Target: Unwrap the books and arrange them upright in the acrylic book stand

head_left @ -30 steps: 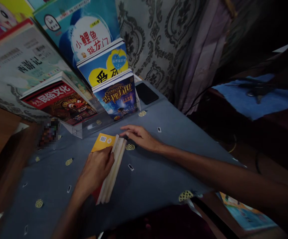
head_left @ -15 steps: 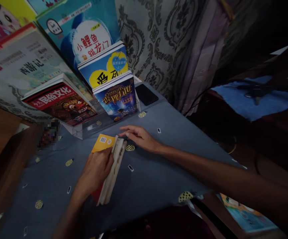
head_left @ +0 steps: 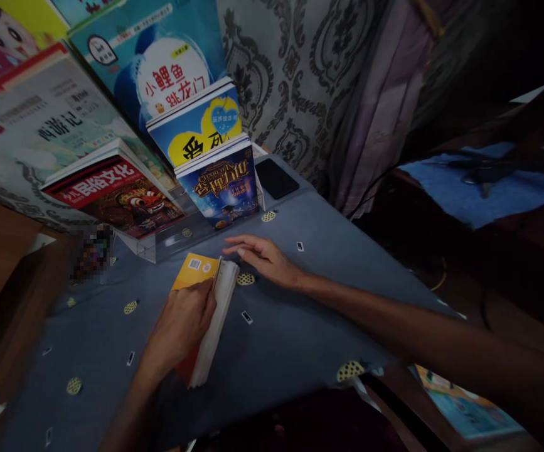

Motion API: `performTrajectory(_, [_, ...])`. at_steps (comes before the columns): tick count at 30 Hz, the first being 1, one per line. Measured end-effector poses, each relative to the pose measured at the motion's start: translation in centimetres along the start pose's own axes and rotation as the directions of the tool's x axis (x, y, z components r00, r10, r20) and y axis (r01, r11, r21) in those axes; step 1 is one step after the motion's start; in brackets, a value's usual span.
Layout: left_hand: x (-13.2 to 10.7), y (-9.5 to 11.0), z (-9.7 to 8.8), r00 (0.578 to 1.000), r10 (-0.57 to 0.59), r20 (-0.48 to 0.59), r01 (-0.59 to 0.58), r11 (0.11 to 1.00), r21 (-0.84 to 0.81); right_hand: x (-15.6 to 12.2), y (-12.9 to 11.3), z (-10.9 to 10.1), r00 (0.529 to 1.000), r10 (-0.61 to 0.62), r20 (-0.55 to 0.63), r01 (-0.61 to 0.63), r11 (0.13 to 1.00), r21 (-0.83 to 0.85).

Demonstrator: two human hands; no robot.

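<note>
A thick paperback book (head_left: 196, 267) with a yellow and red cover lies on the cloth, its white page edges facing right. My left hand (head_left: 187, 320) lies across its cover with bent fingers, gripping it near the page edge; the thumb and part of the cover are hard to make out. Just beyond the book's upper right corner is my right hand (head_left: 266, 260), fingers stretched out and slightly apart, holding nothing. Its fingertips are close to the book's top edge; I cannot tell whether they touch it.
A clear stand (head_left: 159, 248) at the back of the table (head_left: 290, 320) holds several upright books, among them a blue book (head_left: 224, 188) and a red book (head_left: 125, 194). A black phone (head_left: 276, 178) lies to their right. A patterned curtain (head_left: 295, 75) hangs behind.
The book's pages were loosely spread into uneven clumps and now lie together as one even block. My left hand has barely shifted, and my right hand has moved very slightly left.
</note>
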State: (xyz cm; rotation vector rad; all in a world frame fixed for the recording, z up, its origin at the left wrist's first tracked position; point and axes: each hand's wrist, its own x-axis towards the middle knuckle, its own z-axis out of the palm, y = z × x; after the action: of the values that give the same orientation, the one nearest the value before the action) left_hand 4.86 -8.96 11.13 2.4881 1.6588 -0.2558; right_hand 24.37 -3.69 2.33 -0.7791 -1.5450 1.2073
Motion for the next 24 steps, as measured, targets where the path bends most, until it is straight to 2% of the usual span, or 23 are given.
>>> performTrajectory(5, [-0.1,0.9,0.4,1.000,-0.024,0.021,0.022,0.998,0.056,-0.4,-1.2,-0.1,0.982,-0.187,-0.024,0.180,0.967,-0.181])
performTrajectory(8, [-0.1,1.3,0.5,0.996,-0.064,0.058,0.058,0.992,0.110,-0.7,-1.6,-0.2,0.968,-0.244,0.063,0.250,0.897,-0.364])
performTrajectory(10, [-0.1,1.5,0.6,0.995,-0.076,0.067,0.067,0.990,0.127,-0.9,-1.5,-0.2,0.966,-0.214,0.148,0.260,0.831,-0.493])
performTrajectory(13, [-0.1,1.6,0.6,0.996,-0.078,0.052,0.072,0.991,0.113,-0.9,-1.2,0.0,0.960,-0.107,0.260,0.258,0.698,-0.668])
performTrajectory(16, [-0.4,0.9,0.7,0.996,-0.081,0.025,0.079,0.995,0.057,-1.0,-1.3,0.5,0.954,-0.016,0.299,0.256,0.563,-0.785])
performTrajectory(20, [-1.5,-2.1,1.5,0.990,-0.128,-0.065,0.123,0.989,-0.077,-1.4,-2.2,1.4,0.946,0.087,0.313,0.249,0.422,-0.871])
performTrajectory(22, [-2.5,-4.0,2.4,0.967,-0.222,-0.123,0.213,0.974,-0.078,-1.8,-2.6,1.9,0.940,0.123,0.319,0.250,0.386,-0.888])
performTrajectory(24, [-3.6,-5.7,3.5,0.942,-0.308,-0.131,0.299,0.951,-0.080,-2.4,-2.8,2.4,0.939,0.124,0.320,0.253,0.382,-0.889])
